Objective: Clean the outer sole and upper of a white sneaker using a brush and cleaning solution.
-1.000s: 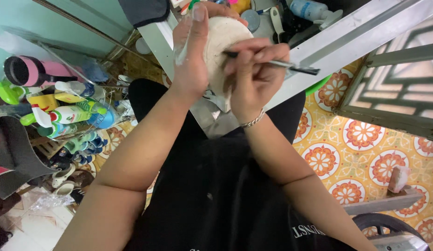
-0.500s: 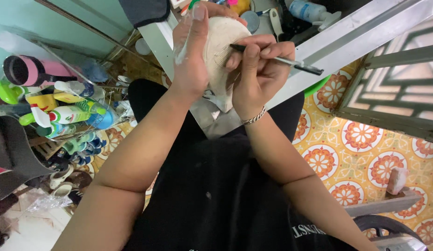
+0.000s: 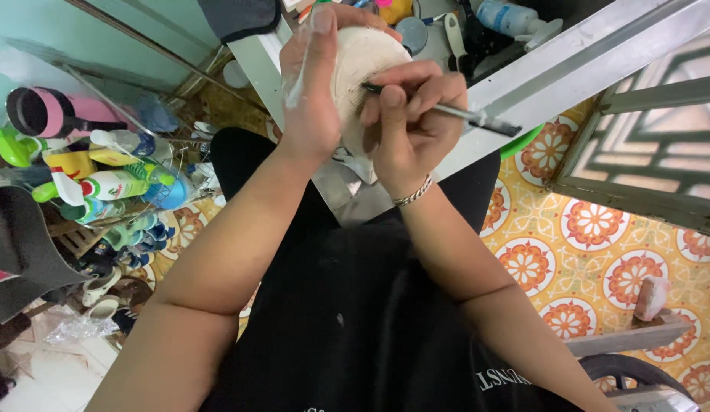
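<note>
Left hand (image 3: 313, 91) grasps a pale, rounded clay piece (image 3: 363, 65) from its left side, thumb raised along the rim and fingers wrapped behind. Right hand (image 3: 412, 126) is clenched in a pen grip on a thin dark-tipped metal tool (image 3: 454, 113), whose point touches the clay face just beside the left palm. A silver chain bracelet (image 3: 412, 194) circles the right wrist. Beyond both hands lies a grey metal workbench (image 3: 523, 72); to the left of the left forearm stands a wire rack of coloured plastic bottles (image 3: 103, 187).
</note>
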